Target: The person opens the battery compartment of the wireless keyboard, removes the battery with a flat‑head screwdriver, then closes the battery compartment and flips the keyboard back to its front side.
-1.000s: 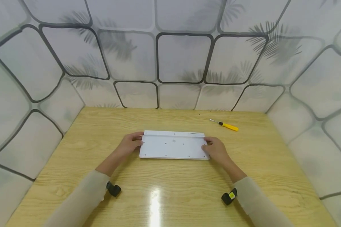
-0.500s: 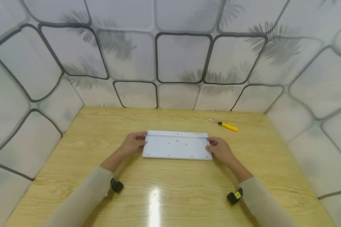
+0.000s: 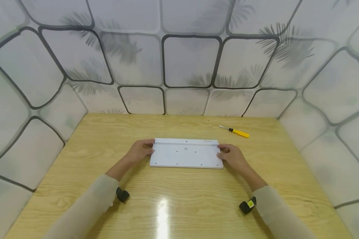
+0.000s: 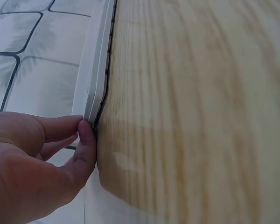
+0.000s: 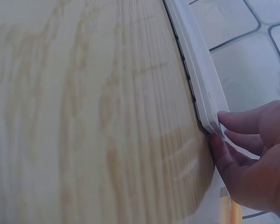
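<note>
A white keyboard [image 3: 186,156] lies face down near the middle of the table, its screw-dotted back upward. Dark keys show along its underside in both wrist views. My left hand [image 3: 140,151] grips its left end between thumb and fingers; the left wrist view shows this hand [image 4: 42,158] pinching the corner. At the opposite end, my right hand [image 3: 231,157] holds the keyboard the same way. Close up, that hand [image 5: 256,149] has its thumb and fingertips at the white edge [image 5: 203,88].
Behind the keyboard, to the right, lies a screwdriver [image 3: 239,132] with a yellow handle. A patterned fabric wall [image 3: 185,99] closes off the back and both sides of the wooden table [image 3: 197,205]. Black wrist cameras sit on both sleeves.
Both hands have shifted the keyboard slightly to the right since one second ago. Over the last half second it has hardly moved. The screwdriver stays where it was.
</note>
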### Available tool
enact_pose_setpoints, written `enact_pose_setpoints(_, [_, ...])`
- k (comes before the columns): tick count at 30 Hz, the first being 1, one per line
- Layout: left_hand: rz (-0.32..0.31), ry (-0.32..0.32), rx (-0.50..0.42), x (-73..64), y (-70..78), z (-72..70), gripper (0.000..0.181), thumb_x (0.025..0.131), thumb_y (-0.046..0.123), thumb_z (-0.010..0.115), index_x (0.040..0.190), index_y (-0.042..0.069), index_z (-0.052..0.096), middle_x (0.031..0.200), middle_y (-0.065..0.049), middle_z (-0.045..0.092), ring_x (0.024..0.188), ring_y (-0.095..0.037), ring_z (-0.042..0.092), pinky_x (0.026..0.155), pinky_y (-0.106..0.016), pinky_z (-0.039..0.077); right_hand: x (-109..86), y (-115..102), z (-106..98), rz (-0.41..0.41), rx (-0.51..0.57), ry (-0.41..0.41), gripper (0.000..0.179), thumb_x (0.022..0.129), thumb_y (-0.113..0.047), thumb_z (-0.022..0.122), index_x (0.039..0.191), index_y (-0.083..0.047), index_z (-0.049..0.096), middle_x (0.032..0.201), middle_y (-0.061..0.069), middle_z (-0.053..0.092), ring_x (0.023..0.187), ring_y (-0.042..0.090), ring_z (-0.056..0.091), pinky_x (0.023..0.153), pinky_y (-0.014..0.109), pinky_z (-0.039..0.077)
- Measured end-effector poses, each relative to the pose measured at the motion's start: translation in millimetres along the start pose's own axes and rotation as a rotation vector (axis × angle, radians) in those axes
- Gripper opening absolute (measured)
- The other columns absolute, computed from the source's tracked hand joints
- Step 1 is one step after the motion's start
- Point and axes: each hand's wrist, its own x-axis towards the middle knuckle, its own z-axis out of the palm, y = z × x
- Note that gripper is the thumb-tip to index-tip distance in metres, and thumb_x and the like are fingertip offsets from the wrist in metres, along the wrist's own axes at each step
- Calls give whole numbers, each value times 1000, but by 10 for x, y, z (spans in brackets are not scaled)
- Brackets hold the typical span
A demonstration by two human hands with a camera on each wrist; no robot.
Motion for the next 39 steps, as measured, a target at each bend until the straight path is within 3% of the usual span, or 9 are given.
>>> enact_pose_setpoints(7, [16, 4, 36, -34, -1, -31, 52, 98, -1, 59, 149, -1, 46, 138, -25, 53, 122, -33, 58, 94, -35, 55, 107, 127, -11, 8, 70, -22, 42, 100, -18, 63, 140, -5, 58, 139, 17, 59, 119, 29, 57, 98, 41, 51])
enact_pose_setpoints(14, [39, 11, 128, -30, 37, -39, 50, 98, 1, 60, 146, -1, 49, 135, -24, 57, 122, -34, 58, 96, -38, 54, 215, 151, -1, -18, 112, -7, 50, 100, -17, 64, 146, -5, 50, 144, 17, 54, 123, 32, 56, 96, 39, 54])
enact_pose_setpoints(21, [47, 9, 133, -30, 73, -18, 49, 98, 0, 60, 145, -4, 48, 134, -27, 56, 122, -37, 59, 95, -40, 54, 295, 99, 0, -17, 84, 21, 49, 100, -17, 64, 146, -8, 51, 146, 15, 52, 118, 31, 56, 95, 38, 53])
enact_pose_setpoints(31, [56, -1, 151, -20, 86, -19, 49, 97, 1, 61, 145, -3, 49, 134, -25, 57, 119, -35, 61, 90, -37, 56, 433, 146, -32, -28, 106, -13, 44, 99, -18, 65, 142, -10, 57, 137, 18, 59, 104, 26, 58, 81, 28, 54])
enact_pose_setpoints(39, [111, 54, 180, 25, 218, -47, 44, 100, 10, 61, 143, 0, 53, 135, -22, 59, 119, -36, 60, 87, -39, 56, 520, 237, -54, -4, 152, -28, 42, 97, -21, 69, 139, -15, 61, 135, 14, 60, 107, 26, 58, 84, 27, 54])
